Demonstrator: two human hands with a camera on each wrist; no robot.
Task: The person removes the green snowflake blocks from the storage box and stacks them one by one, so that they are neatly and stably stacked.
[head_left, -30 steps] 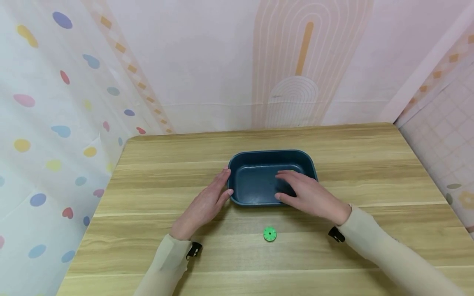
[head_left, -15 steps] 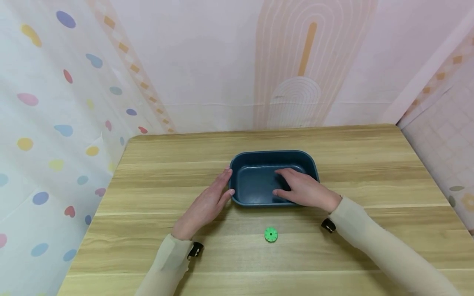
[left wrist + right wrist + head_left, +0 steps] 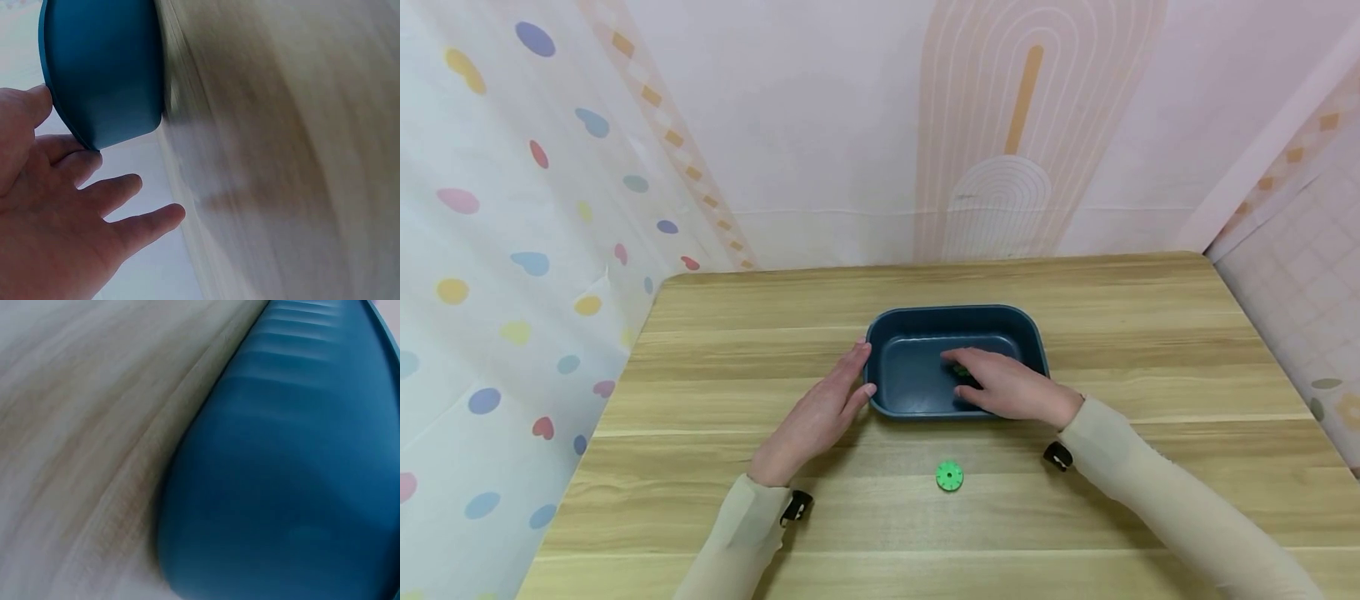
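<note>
A dark blue rectangular tray sits on the table. In the head view my left hand rests its fingertips and thumb against the tray's left end. The left wrist view shows that hand with its fingers spread, thumb and forefinger at the rim of the tray. My right hand reaches over the near right rim into the tray, fingers and thumb bent round a small green piece, mostly hidden. A green notched disc with a centre hole lies before the tray. The right wrist view shows only the tray's outside and table.
Wood-grain table extends on all sides of the tray. Behind it hangs a pale patterned curtain. A black strap shows beneath the right sleeve, another by the left cuff.
My right hand has moved slightly left and its fingers have drawn in; a green piece now shows beneath them. The left hand, tray and disc stay put, apart from a small camera shift.
</note>
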